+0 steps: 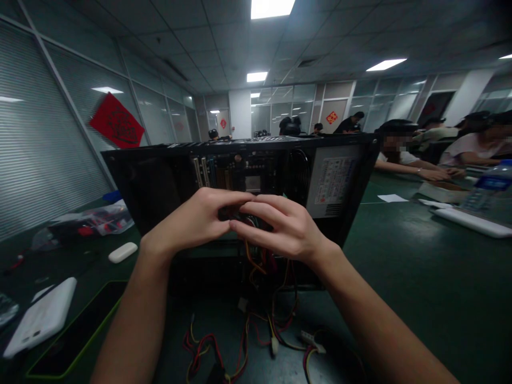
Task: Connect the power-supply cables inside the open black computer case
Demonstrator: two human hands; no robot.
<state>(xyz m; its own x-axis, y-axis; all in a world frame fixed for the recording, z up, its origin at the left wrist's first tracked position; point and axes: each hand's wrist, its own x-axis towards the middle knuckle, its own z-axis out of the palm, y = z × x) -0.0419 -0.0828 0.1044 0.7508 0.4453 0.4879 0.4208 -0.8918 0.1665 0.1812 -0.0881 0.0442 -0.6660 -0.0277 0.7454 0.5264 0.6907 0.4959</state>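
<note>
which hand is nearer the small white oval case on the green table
Left. The left hand is just right of and above the small white oval case; the right hand is farther right, beyond it.

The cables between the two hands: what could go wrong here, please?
1. Both hands, left hand and right hand, pinch something small among the cables at the open computer case; what it is cannot be seen. Pulling hard might loosen a wire.
2. Loose connectors lie on the green table below the forearms; an arm could snag them.
3. The light is dim, so a wrong fit is easy to miss.
</note>
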